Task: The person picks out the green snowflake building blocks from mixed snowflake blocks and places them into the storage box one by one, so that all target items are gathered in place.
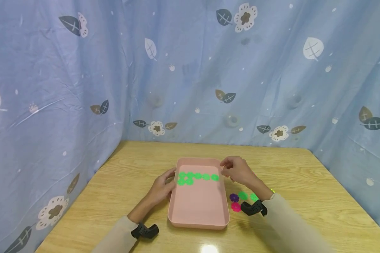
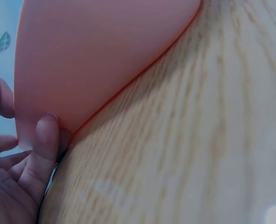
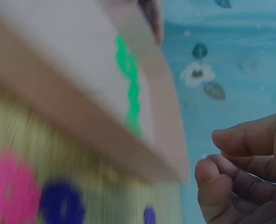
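A shallow pink tray (image 1: pixel 198 211) lies on the table. Several green flower-shaped plastic pieces (image 1: pixel 197 176) sit inside it toward its far end, most of them in a row, with a couple below the row's left end. At the tray's left side my left hand (image 1: pixel 161 187) holds the wall. The left wrist view shows its thumb (image 2: pixel 45 135) against the outer face and other fingertips at the edge. My right hand (image 1: pixel 237 171) is raised by the far right corner, fingers loosely bent. Nothing shows between its thumb and fingers in the right wrist view.
Right of the tray lie more flower pieces: a purple one (image 1: pixel 234 198), a pink one (image 1: pixel 235 207) and green ones (image 1: pixel 242 195). A bit of yellow (image 1: pixel 273 190) peeks out past the right forearm, which hides part of this group. A blue patterned curtain (image 1: pixel 190 70) surrounds the table.
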Motion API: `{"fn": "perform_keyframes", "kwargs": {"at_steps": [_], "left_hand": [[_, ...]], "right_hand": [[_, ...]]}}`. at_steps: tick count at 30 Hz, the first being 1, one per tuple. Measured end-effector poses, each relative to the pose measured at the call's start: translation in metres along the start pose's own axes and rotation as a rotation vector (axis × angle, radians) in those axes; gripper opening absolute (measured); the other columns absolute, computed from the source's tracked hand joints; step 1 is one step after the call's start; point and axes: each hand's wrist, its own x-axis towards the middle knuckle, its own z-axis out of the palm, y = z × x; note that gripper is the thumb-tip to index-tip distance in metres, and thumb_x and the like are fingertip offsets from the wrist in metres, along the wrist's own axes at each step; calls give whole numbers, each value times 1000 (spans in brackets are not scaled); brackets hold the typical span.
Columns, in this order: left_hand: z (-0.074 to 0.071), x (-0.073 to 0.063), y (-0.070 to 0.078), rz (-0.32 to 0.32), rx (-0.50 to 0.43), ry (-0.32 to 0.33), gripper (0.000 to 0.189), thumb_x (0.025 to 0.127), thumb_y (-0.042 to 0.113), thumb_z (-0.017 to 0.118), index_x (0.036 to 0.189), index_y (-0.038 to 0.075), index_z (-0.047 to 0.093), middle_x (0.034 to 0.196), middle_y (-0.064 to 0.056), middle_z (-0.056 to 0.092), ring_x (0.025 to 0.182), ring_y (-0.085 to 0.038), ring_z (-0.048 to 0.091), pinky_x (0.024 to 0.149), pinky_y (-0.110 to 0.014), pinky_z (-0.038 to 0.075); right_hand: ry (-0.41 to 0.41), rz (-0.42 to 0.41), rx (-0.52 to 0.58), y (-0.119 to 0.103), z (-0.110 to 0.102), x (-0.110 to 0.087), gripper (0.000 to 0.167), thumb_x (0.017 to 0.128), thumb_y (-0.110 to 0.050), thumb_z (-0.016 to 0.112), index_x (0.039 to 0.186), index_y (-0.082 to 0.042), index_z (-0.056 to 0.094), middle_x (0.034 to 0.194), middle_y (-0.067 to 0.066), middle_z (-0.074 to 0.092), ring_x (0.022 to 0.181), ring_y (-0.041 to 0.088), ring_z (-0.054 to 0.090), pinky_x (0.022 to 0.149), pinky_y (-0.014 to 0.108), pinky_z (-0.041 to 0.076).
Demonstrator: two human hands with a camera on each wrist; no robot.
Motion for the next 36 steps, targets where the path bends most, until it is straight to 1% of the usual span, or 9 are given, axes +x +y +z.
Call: {"fn": "perform_keyframes", "kwargs": {"at_steps": [3, 6, 10, 13, 18, 23, 27, 31, 36], "left_hand": [[1, 2, 0, 4, -3, 5, 67, 92, 6, 55, 156, 8, 39, 148, -23, 50, 99, -29, 68, 54, -31, 53], [2, 3, 1, 7, -16, 4, 65, 93, 6, 55, 156, 7, 39, 148, -24, 49, 101, -32, 67, 52, -33, 53], [3, 4, 0, 9, -17, -3, 66, 93, 6, 55, 157, 7, 38, 148, -25, 49, 93, -33, 68, 50, -33, 52], [2, 2, -2, 6, -2, -1, 66, 92, 6, 55, 156, 8, 40, 147, -23, 51, 91, -30, 69, 53, -31, 52], [-1, -2, -4, -8, -23, -22, 67, 92, 7, 54, 157, 8, 37, 149, -23, 48, 76, -25, 68, 52, -30, 54], [-1, -4, -4, -18, -44, -42, 68, 93, 8, 52, 158, 8, 33, 151, -23, 45, 72, -22, 68, 52, -29, 54], [-1, -5, -3, -25, -48, -37, 68, 93, 8, 52, 158, 7, 34, 150, -23, 46, 70, -22, 68, 52, -29, 54], [-1, -4, -2, -16, -40, -34, 67, 93, 8, 52, 158, 7, 34, 150, -23, 47, 71, -22, 68, 52, -29, 54], [0, -1, -2, -9, -43, -46, 67, 94, 10, 52, 159, 7, 33, 150, -23, 46, 72, -22, 68, 52, -29, 54]], "right_hand": [[8, -30, -102, 14, -16, -10, 21, 92, -3, 66, 111, 5, 67, 91, 10, 66, 70, 26, 61, 55, 32, 51], [7, -83, -193, 28, -31, -21, 18, 90, 1, 67, 107, 5, 68, 92, 11, 68, 79, 22, 61, 64, 32, 53], [-13, -135, -306, 44, -49, -34, 20, 86, 6, 67, 106, 4, 70, 94, 13, 68, 84, 20, 60, 72, 35, 52], [-43, -157, -364, 54, -59, -39, 23, 83, 8, 66, 105, 3, 71, 95, 12, 68, 84, 20, 59, 73, 36, 52], [-95, -160, -376, 65, -69, -43, 29, 80, 10, 66, 107, 3, 72, 98, 12, 69, 83, 20, 57, 71, 31, 53], [-168, -202, -400, 74, -74, -49, 21, 82, 9, 70, 100, 0, 76, 94, 8, 71, 79, 18, 58, 66, 28, 51], [-229, -169, -369, 80, -75, -54, 24, 77, 10, 74, 96, -3, 77, 94, 6, 71, 76, 16, 54, 63, 27, 50], [-233, -150, -368, 85, -75, -57, 22, 75, 7, 80, 93, -6, 76, 92, 3, 69, 78, 16, 55, 65, 28, 50], [-220, -140, -391, 89, -75, -56, 24, 75, 8, 80, 87, -9, 69, 82, 0, 62, 76, 16, 52, 65, 28, 48]]}}
